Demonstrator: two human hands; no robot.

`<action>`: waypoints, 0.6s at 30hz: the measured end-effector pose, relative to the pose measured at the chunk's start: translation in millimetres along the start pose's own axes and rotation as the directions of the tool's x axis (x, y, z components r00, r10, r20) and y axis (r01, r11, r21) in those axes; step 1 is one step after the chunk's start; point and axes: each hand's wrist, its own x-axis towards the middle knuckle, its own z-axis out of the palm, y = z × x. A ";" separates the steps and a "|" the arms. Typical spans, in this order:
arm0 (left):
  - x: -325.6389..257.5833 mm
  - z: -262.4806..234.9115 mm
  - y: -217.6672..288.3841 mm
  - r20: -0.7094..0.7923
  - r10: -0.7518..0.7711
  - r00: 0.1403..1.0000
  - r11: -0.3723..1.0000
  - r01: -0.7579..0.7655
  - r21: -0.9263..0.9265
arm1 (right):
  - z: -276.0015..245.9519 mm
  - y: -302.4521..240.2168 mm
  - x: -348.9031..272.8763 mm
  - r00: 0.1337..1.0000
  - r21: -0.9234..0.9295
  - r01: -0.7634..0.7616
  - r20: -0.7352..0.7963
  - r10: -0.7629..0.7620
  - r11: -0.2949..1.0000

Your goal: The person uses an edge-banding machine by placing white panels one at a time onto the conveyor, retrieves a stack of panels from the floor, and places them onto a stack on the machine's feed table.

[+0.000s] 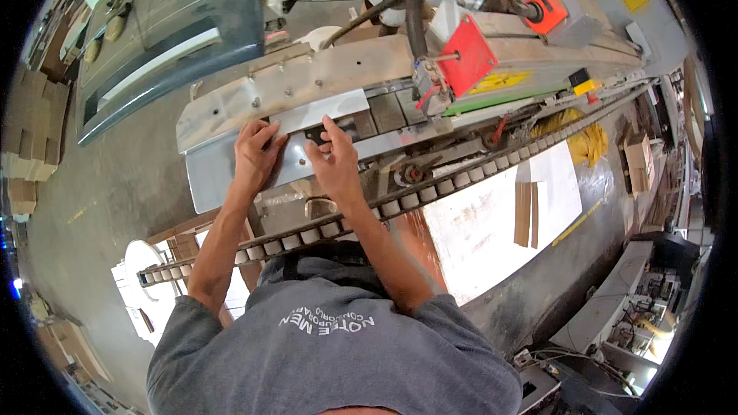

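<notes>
While both hands press flat on it, metal guide plate [296, 150] lies under left hand [256, 155] and right hand [335, 163] | likely stiff, slick, sharp-edged | grip long edges.

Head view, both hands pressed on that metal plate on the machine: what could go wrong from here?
1. The left hand and right hand rest on the metal plate near its edges, which might cut.
2. The roller chain runs just below the wrists and could catch a finger or the grey shirt.
</notes>
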 end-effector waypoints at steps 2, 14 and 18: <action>7.3 12.1 10.6 0.009 -0.023 1.000 1.000 0.023 -0.018 | -14.5 1.7 8.4 0.999 -0.028 0.041 -0.015 -0.041 0.999; 42.9 95.2 62.1 0.067 0.035 0.997 0.999 -0.036 0.006 | -84.3 34.4 40.2 0.879 -0.402 0.345 -0.179 -0.442 0.848; 54.4 127.7 86.5 0.085 0.058 0.995 0.998 -0.056 -0.026 | -124.0 30.4 29.4 0.837 -0.528 0.420 -0.089 -0.540 0.738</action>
